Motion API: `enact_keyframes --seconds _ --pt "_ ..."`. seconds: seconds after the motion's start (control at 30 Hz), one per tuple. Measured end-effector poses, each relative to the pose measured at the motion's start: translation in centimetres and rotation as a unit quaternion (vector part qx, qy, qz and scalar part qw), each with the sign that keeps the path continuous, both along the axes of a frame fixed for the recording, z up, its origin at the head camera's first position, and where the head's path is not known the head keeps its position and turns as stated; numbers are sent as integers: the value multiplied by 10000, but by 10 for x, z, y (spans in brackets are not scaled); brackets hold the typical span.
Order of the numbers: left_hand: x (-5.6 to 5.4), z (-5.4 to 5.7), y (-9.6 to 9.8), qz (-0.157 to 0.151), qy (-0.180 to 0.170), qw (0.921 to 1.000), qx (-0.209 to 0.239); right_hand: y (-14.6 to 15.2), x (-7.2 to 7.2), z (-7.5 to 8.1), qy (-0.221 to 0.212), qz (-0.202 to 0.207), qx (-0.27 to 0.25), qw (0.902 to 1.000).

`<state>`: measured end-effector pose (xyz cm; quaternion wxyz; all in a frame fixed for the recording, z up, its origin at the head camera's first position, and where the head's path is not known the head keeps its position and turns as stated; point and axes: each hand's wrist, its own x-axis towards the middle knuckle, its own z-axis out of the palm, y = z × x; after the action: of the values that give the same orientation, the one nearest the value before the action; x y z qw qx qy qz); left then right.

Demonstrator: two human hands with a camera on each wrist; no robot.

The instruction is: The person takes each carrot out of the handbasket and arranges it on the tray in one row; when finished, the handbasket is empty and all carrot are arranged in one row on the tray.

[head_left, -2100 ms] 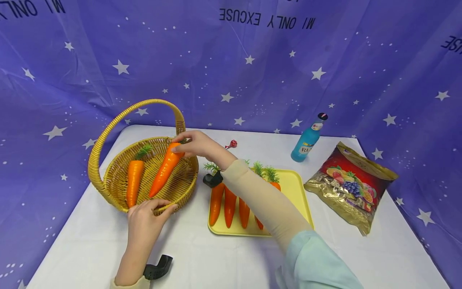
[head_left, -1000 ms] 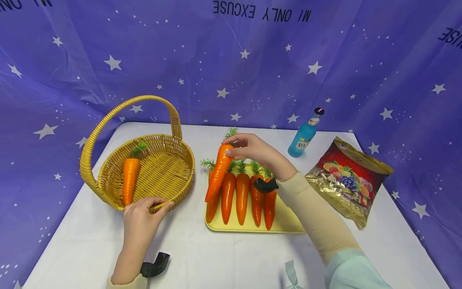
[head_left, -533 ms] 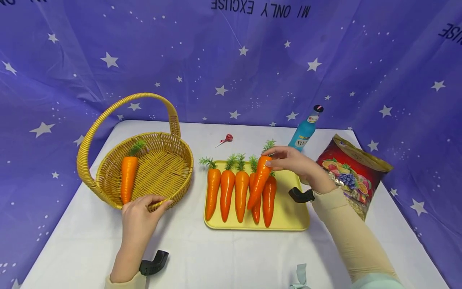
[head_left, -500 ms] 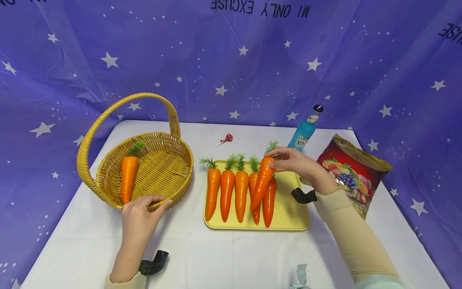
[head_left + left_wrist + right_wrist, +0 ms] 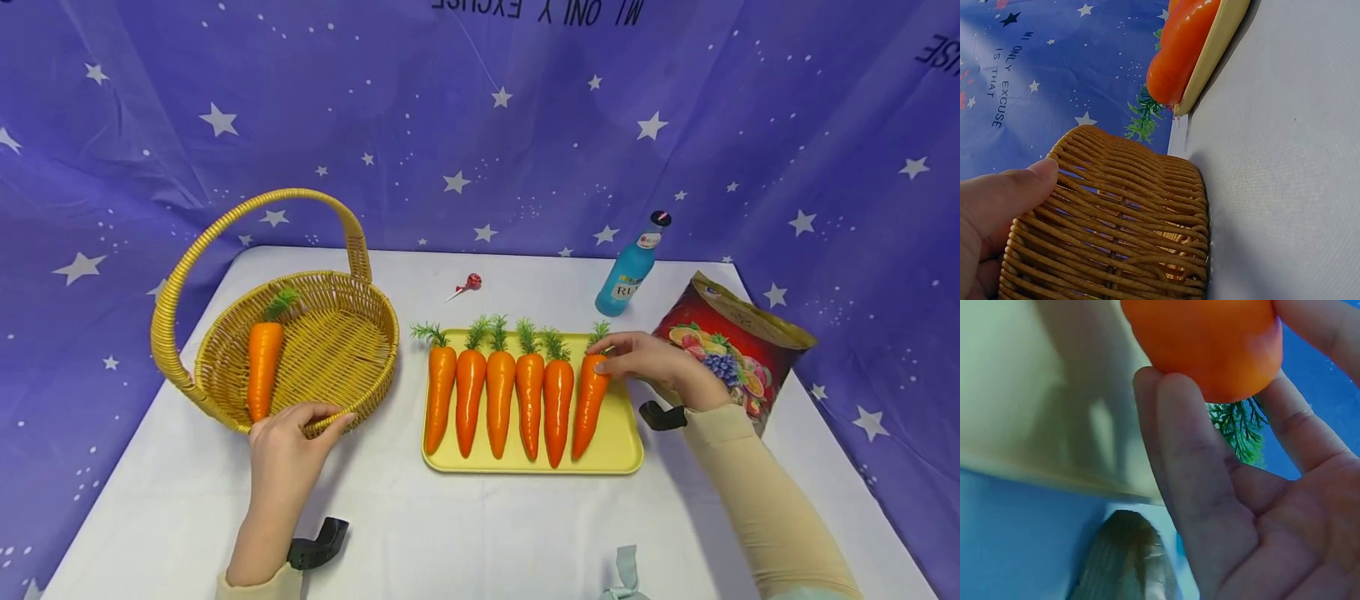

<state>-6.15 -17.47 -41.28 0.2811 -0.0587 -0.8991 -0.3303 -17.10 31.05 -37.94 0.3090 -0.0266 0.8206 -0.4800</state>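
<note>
My left hand (image 5: 288, 446) grips the near rim of a wicker basket (image 5: 386, 367), thumb outside the weave in the left wrist view. One orange carrot (image 5: 265, 367) with a green top lies in the basket's left side. My right hand (image 5: 652, 362) pinches another carrot (image 5: 590, 408) near its leafy end, over the right part of a yellow tray (image 5: 622, 442). In the right wrist view the fingers surround that carrot's thick end (image 5: 1210, 350). Several more carrots (image 5: 501, 404) lie side by side on the tray, tips toward me.
Behind the tray lies a red lollipop (image 5: 472, 282). A blue bottle (image 5: 628, 275) stands at the back right, and a red and gold candy bag (image 5: 738, 333) sits beyond my right hand. A starry purple cloth (image 5: 450, 125) hangs behind the white table (image 5: 450, 533).
My right hand has carried the carrot out of the basket, rightward over the tray, and lowered it at the right end of the row. My left hand keeps its grip on the basket rim.
</note>
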Motion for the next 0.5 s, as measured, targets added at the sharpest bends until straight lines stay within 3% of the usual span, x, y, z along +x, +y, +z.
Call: enact_keyframes --seconds 0.5 --pt "-1 -3 -1 49 -95 9999 -23 -5 -2 -15 -98 135 238 9996"
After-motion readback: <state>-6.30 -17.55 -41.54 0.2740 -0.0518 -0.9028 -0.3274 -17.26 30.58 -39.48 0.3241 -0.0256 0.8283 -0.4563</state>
